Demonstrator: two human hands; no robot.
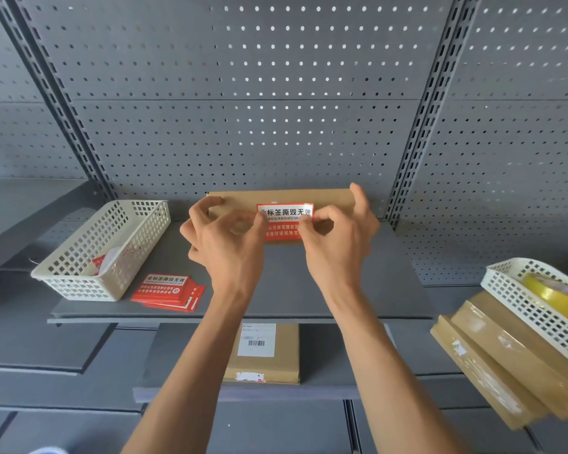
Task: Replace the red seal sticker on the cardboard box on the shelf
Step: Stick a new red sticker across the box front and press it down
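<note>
A flat cardboard box [236, 198] lies at the back of the grey shelf [282, 290]. A red seal sticker [286, 213] with white characters is over the box's front edge. My left hand [223, 237] pinches the sticker's left edge with thumb and forefinger, its other fingers spread over the box's left end. My right hand [338, 234] pinches the sticker's right side, fingers raised near the box's right end. Whether the sticker is stuck down or lifted cannot be told.
A stack of spare red stickers [169, 291] lies front left, beside a white basket [112, 247] holding a crumpled red scrap. Below is a labelled cardboard box [263, 353]. At right, taped boxes [512, 365] carry a white basket [535, 306] with yellow tape [551, 291].
</note>
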